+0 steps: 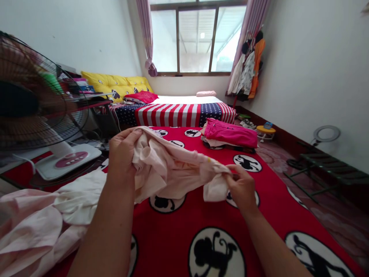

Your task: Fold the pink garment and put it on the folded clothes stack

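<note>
My left hand (122,156) and my right hand (242,188) both grip a crumpled pale pink garment (170,169), stretching it between them above a red blanket with black monkey medallions (184,227). The left hand bunches the cloth at one end, and the right pinches the other end between fingers and thumb. More pale pink and white cloth (37,227) lies heaped at the lower left, beside my left forearm. A folded stack topped by magenta trousers (230,133) sits on the blanket ahead, beyond my right hand.
An electric fan (29,96) stands at the left, near a further bed with a stars-and-stripes cover (173,114). Clothes hang by the window (196,38). A yellow stool (265,130), a ring light (325,134) and a green folding rack (325,169) stand on the right.
</note>
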`<state>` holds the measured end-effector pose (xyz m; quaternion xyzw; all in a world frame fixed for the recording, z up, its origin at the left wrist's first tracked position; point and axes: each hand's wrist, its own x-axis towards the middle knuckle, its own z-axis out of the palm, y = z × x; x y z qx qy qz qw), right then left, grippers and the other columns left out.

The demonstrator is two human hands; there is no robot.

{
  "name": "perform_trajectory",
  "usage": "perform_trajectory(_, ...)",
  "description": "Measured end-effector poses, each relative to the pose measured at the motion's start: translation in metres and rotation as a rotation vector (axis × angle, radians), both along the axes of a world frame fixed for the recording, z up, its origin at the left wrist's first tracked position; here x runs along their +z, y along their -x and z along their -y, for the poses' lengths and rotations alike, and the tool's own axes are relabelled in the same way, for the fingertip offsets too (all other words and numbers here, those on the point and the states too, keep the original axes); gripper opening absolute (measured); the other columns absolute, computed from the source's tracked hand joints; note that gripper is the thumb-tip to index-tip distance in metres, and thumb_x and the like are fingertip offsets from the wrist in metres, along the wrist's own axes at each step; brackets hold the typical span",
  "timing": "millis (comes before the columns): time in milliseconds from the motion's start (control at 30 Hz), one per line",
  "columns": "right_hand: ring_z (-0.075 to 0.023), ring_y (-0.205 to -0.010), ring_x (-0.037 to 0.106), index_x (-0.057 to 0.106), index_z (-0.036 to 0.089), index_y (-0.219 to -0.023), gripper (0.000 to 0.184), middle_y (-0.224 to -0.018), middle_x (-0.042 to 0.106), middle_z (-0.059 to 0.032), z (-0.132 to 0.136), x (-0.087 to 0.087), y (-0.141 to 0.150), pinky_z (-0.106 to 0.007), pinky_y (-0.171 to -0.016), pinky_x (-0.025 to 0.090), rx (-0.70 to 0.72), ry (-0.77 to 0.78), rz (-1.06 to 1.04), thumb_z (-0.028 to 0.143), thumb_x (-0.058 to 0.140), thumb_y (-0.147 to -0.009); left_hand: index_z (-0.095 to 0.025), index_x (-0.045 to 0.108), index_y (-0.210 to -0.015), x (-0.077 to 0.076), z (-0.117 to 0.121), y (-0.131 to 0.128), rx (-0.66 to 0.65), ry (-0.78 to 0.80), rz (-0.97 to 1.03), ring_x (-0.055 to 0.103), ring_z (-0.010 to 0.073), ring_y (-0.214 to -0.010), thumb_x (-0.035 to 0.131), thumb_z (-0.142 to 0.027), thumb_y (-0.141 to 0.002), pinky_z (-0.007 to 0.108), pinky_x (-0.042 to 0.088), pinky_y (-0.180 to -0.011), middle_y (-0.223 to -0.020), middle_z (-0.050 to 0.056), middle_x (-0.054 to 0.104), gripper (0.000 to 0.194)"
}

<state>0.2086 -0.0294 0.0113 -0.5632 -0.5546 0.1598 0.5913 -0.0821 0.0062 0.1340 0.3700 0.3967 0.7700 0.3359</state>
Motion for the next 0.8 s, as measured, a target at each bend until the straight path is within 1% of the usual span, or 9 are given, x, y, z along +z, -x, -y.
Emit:
perform_trajectory(100,-0.0182,-0.073,0.065,0.061,0.019,-0.087,0.021,-0.085,0.069,-0.0043,-0.013,0.003,-0.034,-0.032,-0.068,0.052,-0.276,-0.255,-0.394,0.030,0.070,-0.072,-0.013,0.073,-0.073,0.004,0.005,0.002,0.059,-0.034,-0.085,0.051,0.0091,-0.049,0.072,-0.022,-0.060,0.018,0.040,-0.046,-0.056,-0.001,0.061,0.016)
perform_trajectory(167,-0.0196,-0.087,0.067,0.059,0.018,-0.085,0.021,-0.098,0.069,-0.0064,-0.018,0.003,-0.046,-0.037,-0.081,0.052,-0.299,-0.376,-0.501,0.025,0.070,-0.069,-0.014,0.074,-0.072,0.004,0.005,0.000,0.077,-0.036,-0.116,0.050,0.0088,-0.050,0.072,-0.022,-0.062,0.017,0.039,-0.046,-0.056,-0.001,0.061,0.013)
perform_trajectory(233,-0.0207,-0.098,0.065,0.059,0.018,-0.084,0.017,-0.108,0.068,-0.0084,-0.019,0.000,-0.047,-0.040,-0.089,0.049,-0.283,-0.373,-0.489,0.022,0.066,-0.069,-0.014,0.074,-0.071,0.004,0.005,-0.004,0.075,-0.039,-0.125,0.050,0.0087,-0.051,0.073,-0.022,-0.063,0.017,0.039,-0.046,-0.057,-0.001,0.061,0.011)
perform_trajectory(400,-0.0231,-0.112,0.058,0.062,0.019,-0.088,0.012,-0.121,0.063,-0.0099,-0.005,0.002,-0.019,-0.041,-0.094,0.045,-0.202,-0.305,-0.326,0.021,0.056,-0.079,-0.014,0.074,-0.077,0.003,0.006,-0.015,0.120,-0.197,-0.069,0.052,0.0071,-0.057,0.072,-0.019,-0.068,0.015,0.041,-0.052,-0.065,-0.001,0.064,0.010)
perform_trajectory(467,-0.0229,-0.110,0.059,0.061,0.021,-0.095,0.014,-0.119,0.063,-0.0088,0.004,0.006,-0.005,-0.040,-0.093,0.045,-0.107,-0.294,-0.176,0.023,0.055,-0.083,-0.013,0.074,-0.080,0.004,0.007,-0.018,0.124,-0.260,-0.029,0.053,0.0068,-0.059,0.072,-0.017,-0.068,0.015,0.043,-0.054,-0.067,-0.001,0.065,0.012)
perform_trajectory(567,-0.0263,-0.112,0.056,0.060,0.024,-0.112,0.036,-0.123,0.061,-0.0087,0.012,0.007,0.014,-0.043,-0.096,0.043,0.130,-0.187,0.253,0.029,0.067,-0.077,-0.012,0.074,-0.083,0.009,0.011,-0.022,0.109,-0.339,-0.004,0.056,0.0074,-0.061,0.074,-0.015,-0.067,0.016,0.046,-0.056,-0.069,-0.001,0.066,0.016)
perform_trajectory(633,-0.0324,-0.121,0.050,0.060,0.025,-0.119,0.054,-0.130,0.059,-0.0107,0.013,0.003,0.021,-0.050,-0.103,0.036,0.206,-0.062,0.521,0.030,0.076,-0.067,-0.012,0.073,-0.084,0.014,0.017,-0.023,0.128,-0.400,-0.017,0.058,0.0078,-0.064,0.074,-0.014,-0.069,0.017,0.048,-0.060,-0.072,-0.001,0.066,0.015)
perform_trajectory(700,-0.0367,-0.127,0.044,0.065,0.023,-0.113,0.046,-0.133,0.057,-0.0120,0.011,-0.002,0.021,-0.057,-0.106,0.028,0.179,0.049,0.638,0.029,0.074,-0.069,-0.012,0.073,-0.085,0.018,0.023,-0.024,0.176,-0.453,-0.047,0.059,0.0076,-0.066,0.073,-0.014,-0.072,0.017,0.049,-0.063,-0.074,-0.001,0.067,0.013)
perform_trajectory(800,-0.0348,-0.116,0.054,0.070,0.021,-0.097,0.023,-0.116,0.068,-0.0106,0.008,-0.001,0.012,-0.056,-0.101,0.033,0.071,0.104,0.444,0.029,0.063,-0.077,-0.013,0.072,-0.089,0.020,0.025,-0.019,0.245,-0.489,-0.096,0.062,0.0091,-0.072,0.070,-0.015,-0.075,0.019,0.051,-0.068,-0.082,0.001,0.069,0.014)
